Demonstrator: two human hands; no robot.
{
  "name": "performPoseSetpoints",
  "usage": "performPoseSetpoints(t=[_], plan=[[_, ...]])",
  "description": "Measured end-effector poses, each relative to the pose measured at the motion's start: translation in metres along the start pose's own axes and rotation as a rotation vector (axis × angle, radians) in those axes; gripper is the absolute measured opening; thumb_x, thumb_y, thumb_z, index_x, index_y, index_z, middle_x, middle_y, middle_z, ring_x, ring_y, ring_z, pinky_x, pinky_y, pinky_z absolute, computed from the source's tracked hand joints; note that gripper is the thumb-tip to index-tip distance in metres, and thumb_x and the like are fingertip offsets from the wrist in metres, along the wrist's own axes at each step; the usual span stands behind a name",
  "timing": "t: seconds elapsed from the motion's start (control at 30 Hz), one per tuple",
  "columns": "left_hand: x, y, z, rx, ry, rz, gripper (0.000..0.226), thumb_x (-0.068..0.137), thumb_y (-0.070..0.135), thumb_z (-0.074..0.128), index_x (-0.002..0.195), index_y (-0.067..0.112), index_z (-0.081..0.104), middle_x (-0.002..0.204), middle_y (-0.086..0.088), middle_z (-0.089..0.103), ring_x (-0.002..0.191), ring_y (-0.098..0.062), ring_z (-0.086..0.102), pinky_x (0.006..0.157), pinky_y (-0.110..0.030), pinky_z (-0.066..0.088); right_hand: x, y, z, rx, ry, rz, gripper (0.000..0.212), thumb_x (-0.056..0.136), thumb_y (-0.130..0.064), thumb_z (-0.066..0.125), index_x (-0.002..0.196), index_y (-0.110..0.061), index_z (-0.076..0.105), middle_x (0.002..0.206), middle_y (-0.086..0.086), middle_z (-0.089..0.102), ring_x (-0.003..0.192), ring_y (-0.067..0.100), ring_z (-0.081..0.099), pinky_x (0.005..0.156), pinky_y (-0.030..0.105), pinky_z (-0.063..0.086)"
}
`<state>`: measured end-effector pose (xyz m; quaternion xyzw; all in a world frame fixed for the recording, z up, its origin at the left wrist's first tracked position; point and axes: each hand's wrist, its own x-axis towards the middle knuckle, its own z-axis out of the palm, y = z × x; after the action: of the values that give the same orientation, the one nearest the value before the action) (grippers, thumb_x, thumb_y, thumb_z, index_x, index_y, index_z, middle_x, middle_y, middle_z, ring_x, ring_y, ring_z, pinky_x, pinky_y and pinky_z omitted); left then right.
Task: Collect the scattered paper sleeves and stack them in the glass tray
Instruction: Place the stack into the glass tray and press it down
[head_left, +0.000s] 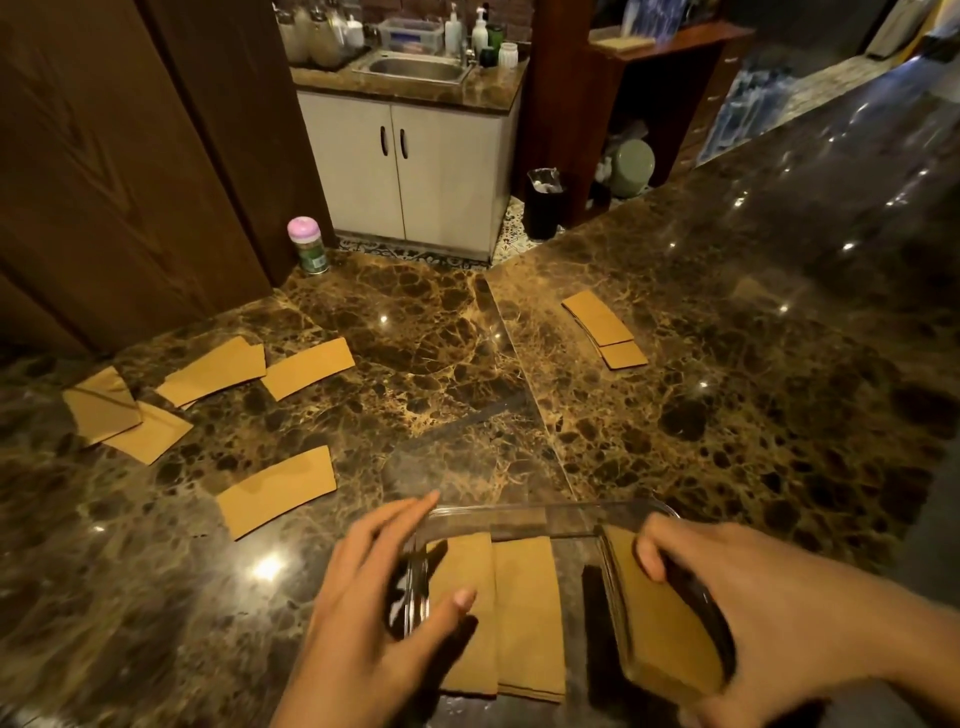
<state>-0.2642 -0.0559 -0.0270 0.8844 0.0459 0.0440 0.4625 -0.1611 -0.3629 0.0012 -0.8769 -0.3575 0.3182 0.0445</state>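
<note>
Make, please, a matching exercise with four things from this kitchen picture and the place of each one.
Things:
1. glass tray
2. pink-lidded bottle
3. black bin
4. sink

Places:
A. on the floor by the white cabinet
B. beside the wooden door
C. set in the far counter
D. nearest, holding flat paper sleeves

Pairs: 1-D, 2-B, 3-A, 4-C.

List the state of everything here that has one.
tray: upright, partly filled
sleeves in tray: some flat, one leaning on right wall
loose sleeves: flat on counter, uncollected
left hand: straddles tray's left wall, thumb inside
right hand: grips tray's right wall
bottle: upright, capped
cabinet doors: shut
</note>
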Motion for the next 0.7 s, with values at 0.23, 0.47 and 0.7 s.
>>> performPoseSetpoints(t=[0.23,0.47,0.7], plan=[[-0.005,0.002,0.018,-0.036,-0.315,-0.153,0.105,0.055,0.07,0.082,0.13,0.079,0.009,0.144,0.048,-0.016,0.143,0.005,0.005,0.12,-0.034,0.008,0.041,-0.042,-0.003,-0.266,-0.255,0.169,0.121,0.071,-0.046,0.086,0.158,-0.019,0.007,0.169,0.021,0.005,0.155,0.041,0.011,0.124,0.048,0.026],[0.002,0.01,0.023,-0.26,-0.154,-0.429,0.088,0.083,0.065,0.061,0.143,0.063,-0.004,0.162,0.017,0.017,0.145,-0.016,0.028,0.111,-0.039,0.028,0.057,-0.042,0.026,-0.217,-0.17,0.208,0.107,0.073,-0.039,0.086,0.153,-0.019,0.018,0.17,0.015,0.002,0.153,0.04,0.015,0.12,0.049,0.033],[0.01,0.008,0.031,-0.119,-0.206,-0.502,0.089,0.086,0.062,0.058,0.144,0.061,-0.009,0.164,0.015,0.013,0.143,-0.015,0.029,0.101,-0.035,0.032,0.043,-0.043,0.032,-0.053,-0.092,0.251,0.092,0.08,-0.021,0.08,0.15,-0.023,0.021,0.168,0.005,-0.02,0.13,0.03,0.052,0.107,0.044,0.049]])
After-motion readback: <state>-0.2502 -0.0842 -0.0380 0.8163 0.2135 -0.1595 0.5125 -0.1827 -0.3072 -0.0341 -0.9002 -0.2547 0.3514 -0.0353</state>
